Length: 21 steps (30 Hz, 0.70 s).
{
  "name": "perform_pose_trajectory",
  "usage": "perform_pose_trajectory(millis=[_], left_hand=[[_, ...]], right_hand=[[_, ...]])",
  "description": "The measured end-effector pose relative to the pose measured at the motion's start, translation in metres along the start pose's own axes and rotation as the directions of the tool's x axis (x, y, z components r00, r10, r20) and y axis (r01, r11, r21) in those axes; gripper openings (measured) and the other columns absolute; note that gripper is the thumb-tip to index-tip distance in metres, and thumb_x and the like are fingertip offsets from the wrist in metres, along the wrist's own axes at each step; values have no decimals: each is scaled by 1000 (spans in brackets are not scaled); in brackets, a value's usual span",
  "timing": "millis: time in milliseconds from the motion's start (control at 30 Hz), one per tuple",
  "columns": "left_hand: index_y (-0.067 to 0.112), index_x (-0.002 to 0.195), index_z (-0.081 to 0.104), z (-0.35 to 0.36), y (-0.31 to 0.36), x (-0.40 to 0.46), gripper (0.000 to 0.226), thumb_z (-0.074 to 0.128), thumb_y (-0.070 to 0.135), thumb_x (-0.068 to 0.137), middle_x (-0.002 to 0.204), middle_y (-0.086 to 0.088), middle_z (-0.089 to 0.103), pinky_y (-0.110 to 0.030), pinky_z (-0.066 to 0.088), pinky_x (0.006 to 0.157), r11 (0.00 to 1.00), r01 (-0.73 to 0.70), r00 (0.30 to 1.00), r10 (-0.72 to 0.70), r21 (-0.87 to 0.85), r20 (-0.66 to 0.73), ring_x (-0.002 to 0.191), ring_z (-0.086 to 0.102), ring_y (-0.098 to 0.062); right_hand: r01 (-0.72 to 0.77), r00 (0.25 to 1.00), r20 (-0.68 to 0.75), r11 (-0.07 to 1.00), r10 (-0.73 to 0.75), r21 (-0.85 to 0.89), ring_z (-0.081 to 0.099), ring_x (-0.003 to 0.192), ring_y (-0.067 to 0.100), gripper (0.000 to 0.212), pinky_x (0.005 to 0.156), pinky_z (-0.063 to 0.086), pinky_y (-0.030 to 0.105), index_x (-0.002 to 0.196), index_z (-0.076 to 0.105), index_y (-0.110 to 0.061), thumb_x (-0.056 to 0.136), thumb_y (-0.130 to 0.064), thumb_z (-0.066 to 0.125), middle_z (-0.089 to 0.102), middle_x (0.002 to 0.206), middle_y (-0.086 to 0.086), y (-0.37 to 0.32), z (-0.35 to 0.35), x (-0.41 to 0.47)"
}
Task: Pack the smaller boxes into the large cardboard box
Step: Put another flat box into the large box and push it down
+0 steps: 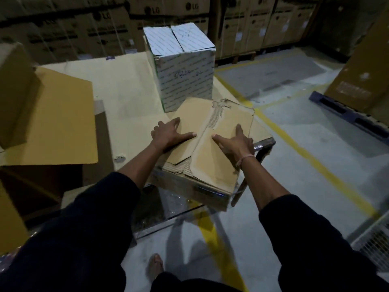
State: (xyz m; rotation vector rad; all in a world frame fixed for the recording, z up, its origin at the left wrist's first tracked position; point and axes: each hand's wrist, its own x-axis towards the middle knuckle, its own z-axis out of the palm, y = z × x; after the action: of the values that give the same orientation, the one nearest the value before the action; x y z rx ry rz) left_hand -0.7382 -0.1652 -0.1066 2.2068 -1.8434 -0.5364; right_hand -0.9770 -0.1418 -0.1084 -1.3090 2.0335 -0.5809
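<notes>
A worn brown cardboard box point(212, 167) lies at the near right corner of a cardboard-covered platform point(126, 91), its torn top flaps folded down. My left hand point(170, 133) presses flat on the left flap, fingers spread. My right hand point(235, 142) lies flat on the right flap, with a pink band at the wrist. Just behind stands a taller white printed box point(185, 81), shut, with handwriting on its side. At the left edge a large cardboard box point(48, 131) stands with a wide flap open and a dark inside below it.
Stacked brown cartons point(105, 24) line the back wall. A tall carton point(362, 66) sits on a blue pallet point(345, 116) at the right. Yellow lines point(305, 152) cross the grey concrete floor. A white grate point(374, 245) is at the lower right. My foot point(155, 266) shows below.
</notes>
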Motion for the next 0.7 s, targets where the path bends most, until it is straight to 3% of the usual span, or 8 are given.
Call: perform_pose_trajectory(millis=[267, 700], left_hand=[[39, 150, 44, -37, -33, -57, 115, 45, 106, 56, 138, -23, 51, -51, 41, 104, 992, 113, 982, -121, -61, -146, 127, 50, -44], [41, 153, 37, -156, -52, -97, 116, 34, 108, 58, 137, -29, 48, -54, 41, 102, 982, 186, 862, -172, -18, -477, 125, 49, -49]], right_hand=[[205, 976, 102, 965, -190, -164, 50, 134, 43, 112, 106, 47, 54, 158, 26, -34, 68, -88, 66, 50, 148, 18, -42, -9, -25], [471, 882, 14, 879, -471, -75, 49, 134, 41, 109, 103, 47, 48, 160, 24, -39, 71, -89, 63, 52, 147, 18, -154, -32, -74]])
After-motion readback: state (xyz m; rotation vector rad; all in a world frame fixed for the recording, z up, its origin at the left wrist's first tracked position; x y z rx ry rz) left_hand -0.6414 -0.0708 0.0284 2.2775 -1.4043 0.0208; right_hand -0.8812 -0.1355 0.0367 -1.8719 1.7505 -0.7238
